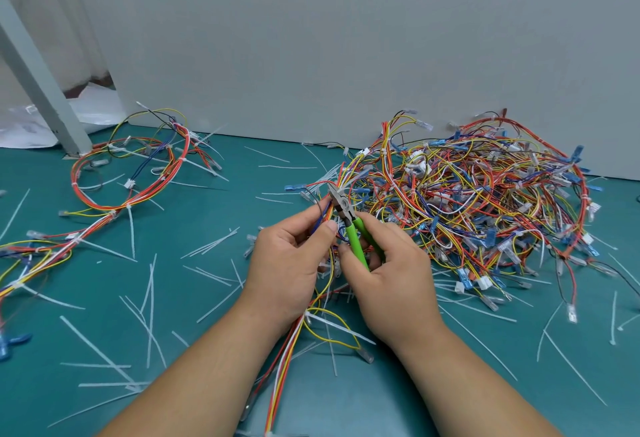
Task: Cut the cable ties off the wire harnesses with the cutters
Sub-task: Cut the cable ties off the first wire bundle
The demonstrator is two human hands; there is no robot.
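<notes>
Centre frame: left hand (pixel 294 256) pinches the red, yellow and blue wire harness (pixel 289 343) beside the tips of the green-handled steel cutters (pixel 352 237), gripped by the right hand (pixel 388 274); the tie is apparently hidden, so nip only strap, sparing insulation.

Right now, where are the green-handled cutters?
Head view centre: the green-handled cutters sit in the right hand, tips at the wire harness the left hand holds.

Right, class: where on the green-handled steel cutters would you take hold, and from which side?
The two green handles, from the near right, as the right hand does. They trail toward the person, while the steel head points away into the coloured wires the left hand holds.
</notes>
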